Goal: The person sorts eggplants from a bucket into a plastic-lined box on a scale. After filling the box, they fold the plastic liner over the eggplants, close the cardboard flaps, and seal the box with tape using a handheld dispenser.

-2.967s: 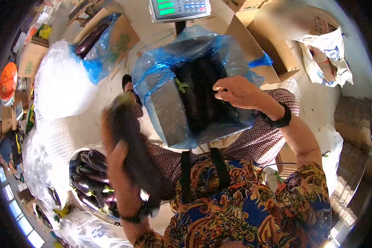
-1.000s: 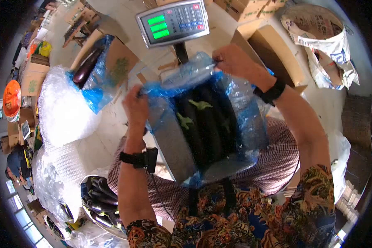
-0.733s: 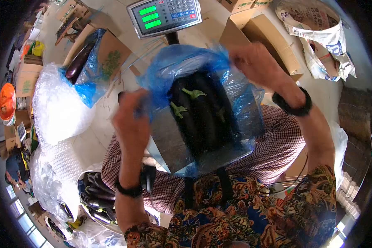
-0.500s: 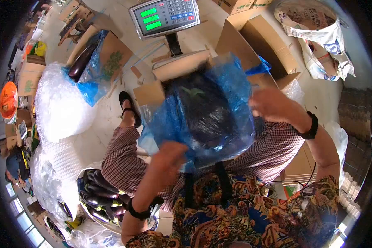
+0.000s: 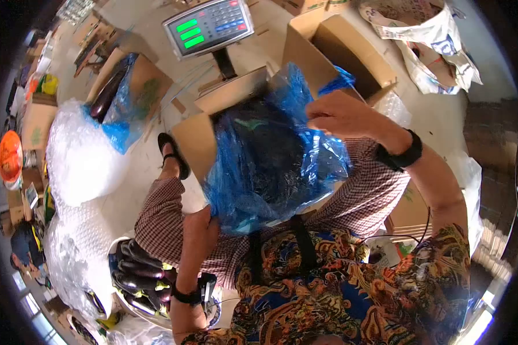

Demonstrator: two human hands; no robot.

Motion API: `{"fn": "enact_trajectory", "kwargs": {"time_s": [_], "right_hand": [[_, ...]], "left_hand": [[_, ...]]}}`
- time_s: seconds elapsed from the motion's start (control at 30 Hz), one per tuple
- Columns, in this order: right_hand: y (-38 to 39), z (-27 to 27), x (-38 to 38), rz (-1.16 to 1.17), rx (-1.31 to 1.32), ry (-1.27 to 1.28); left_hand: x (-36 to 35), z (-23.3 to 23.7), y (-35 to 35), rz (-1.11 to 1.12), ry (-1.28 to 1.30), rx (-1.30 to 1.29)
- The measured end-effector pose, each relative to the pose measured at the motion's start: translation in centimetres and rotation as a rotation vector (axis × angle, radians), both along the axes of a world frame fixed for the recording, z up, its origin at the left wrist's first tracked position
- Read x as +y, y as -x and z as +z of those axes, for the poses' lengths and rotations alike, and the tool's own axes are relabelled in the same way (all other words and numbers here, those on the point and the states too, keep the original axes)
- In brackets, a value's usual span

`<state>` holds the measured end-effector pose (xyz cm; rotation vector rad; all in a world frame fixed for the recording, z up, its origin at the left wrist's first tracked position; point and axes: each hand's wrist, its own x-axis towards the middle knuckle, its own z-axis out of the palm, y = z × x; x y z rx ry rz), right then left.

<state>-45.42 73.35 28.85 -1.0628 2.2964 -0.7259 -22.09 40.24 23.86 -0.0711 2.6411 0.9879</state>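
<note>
A blue plastic bag [image 5: 230, 195] lines an open cardboard box between the knees, and dark eggplants [image 5: 270, 144] show through its film, a green stem among them. My right hand [image 5: 339, 115] is at the bag's upper right side, its fingers closed on the blue film. Down at the near left corner, my left hand [image 5: 200, 225] touches the bag's edge; its fingertips are hidden. A box flap [image 5: 194, 144] sticks out on the left. Just beyond the box stands a scale display [image 5: 207, 27] with lit green readouts.
An open carton [image 5: 302, 52] stands at the back right, beside white sacks [image 5: 437, 46]. Another box [image 5: 155, 77] at the back left holds an eggplant in blue film. Bubble wrap [image 5: 83, 155] and a tub of eggplants [image 5: 138, 270] lie left. A person [image 5: 26, 244] is at the far left.
My right hand has moved up and left along the bag, and my left hand has gone left and slightly down. The film lies wider over the left side. The view has shifted slightly.
</note>
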Motion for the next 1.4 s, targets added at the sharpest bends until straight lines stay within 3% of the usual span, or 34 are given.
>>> {"fn": "enact_trajectory", "kwargs": {"time_s": [0.07,0.1,0.13,0.2,0.23,0.3,0.33,0.4,0.43,0.5,0.53,0.6,0.63,0.7,0.73,0.8,0.83,0.9,0.93,0.97,1.03,1.07,1.13,1.2,1.23,1.3,1.33,1.4], "right_hand": [[-0.6,-0.7,-2.2,-0.034,-0.247,0.127],[-1.0,-3.3,-3.8,-0.012,-0.165,0.257],[-2.5,-4.3,-5.7,-0.074,-0.252,0.362],[-4.8,-4.9,-7.9,-0.076,0.043,0.298],[-4.6,-5.1,-7.4,-0.089,0.047,0.301],[-3.1,-5.4,-6.3,-0.424,0.311,0.224],[-1.4,-5.8,-5.0,-0.392,0.272,0.165],[-1.1,-5.8,-5.0,-0.771,0.795,0.084],[0.4,-6.0,-4.6,-0.776,0.798,0.078],[4.2,-6.2,-3.3,-0.751,0.402,-0.304],[4.6,-6.4,-2.9,-0.759,0.404,-0.299],[4.6,-5.7,-2.6,-0.510,0.405,-0.378],[4.4,-5.5,-2.6,-0.499,0.399,-0.375],[3.1,-2.0,-3.1,-0.281,0.527,-0.466],[3.0,-1.9,-3.1,-0.201,0.439,-0.362],[0.6,-1.5,-5.1,-0.080,0.386,-0.205],[-0.7,-1.4,-5.7,0.029,0.325,-0.061],[-2.1,-2.7,-5.6,0.004,0.210,0.051],[-2.6,-3.4,-5.2,-0.022,0.098,0.162],[-2.9,-3.5,-4.1,-0.010,0.091,0.163],[-4.4,-3.9,-0.6,-0.198,0.416,0.177],[-5.7,-3.3,0.9,-0.197,0.416,0.069],[-7.9,-1.7,2.8,-0.184,0.414,-0.048],[-9.2,-0.9,3.6,-0.187,0.283,-0.322],[-9.5,-0.6,3.5,-0.187,0.271,-0.326],[-9.4,-0.4,3.2,-0.203,0.083,-0.582],[-9.6,-0.8,3.4,-0.197,0.079,-0.582],[-10.5,-2.1,4.2,-0.175,0.080,-0.533]], "left_hand": [[2.1,4.0,3.1,0.069,-0.163,0.036],[3.3,4.9,4.9,0.156,-0.319,0.056],[4.3,4.7,6.6,0.131,-0.331,0.064],[5.5,3.8,9.9,0.034,-0.214,0.395],[5.8,3.3,10.8,0.020,-0.213,0.396],[6.2,1.9,12.3,0.460,-0.727,0.282],[6.2,1.1,12.8,0.456,-0.723,0.273],[5.9,-0.2,15.1,0.483,-0.971,0.287],[5.9,-0.6,16.0,0.477,-0.976,0.283],[6.0,-0.9,17.2,0.300,-0.631,0.190],[6.3,-0.8,17.7,0.291,-0.627,0.193],[7.2,-0.1,17.9,0.237,-0.771,0.181],[7.6,-0.3,18.0,0.249,-0.767,0.179],[8.5,-0.8,18.5,0.200,-0.671,0.450],[9.3,-0.9,18.8,0.212,-0.663,0.446],[10.5,-0.8,20.1,0.046,-0.223,0.871],[10.3,-1.7,20.7,0.054,-0.218,0.871],[9.6,-3.7,21.0,-0.310,-0.352,0.585],[8.5,-3.7,20.5,-0.322,-0.155,0.243],[7.5,-3.7,19.7,-0.309,-0.154,0.238],[4.9,-3.9,17.2,-0.189,-0.153,0.131],[3.4,-4.1,15.9,-0.190,-0.150,0.114],[1.4,-4.3,13.0,-0.190,-0.062,0.322],[1.2,-0.6,10.3,-0.032,-0.086,0.336],[1.1,0.9,8.8,-0.034,-0.089,0.323],[1.2,2.9,5.5,0.243,-0.453,0.179],[1.5,3.0,3.6,0.248,-0.451,0.175],[2.2,2.8,-0.6,0.631,-0.548,0.066]]}}
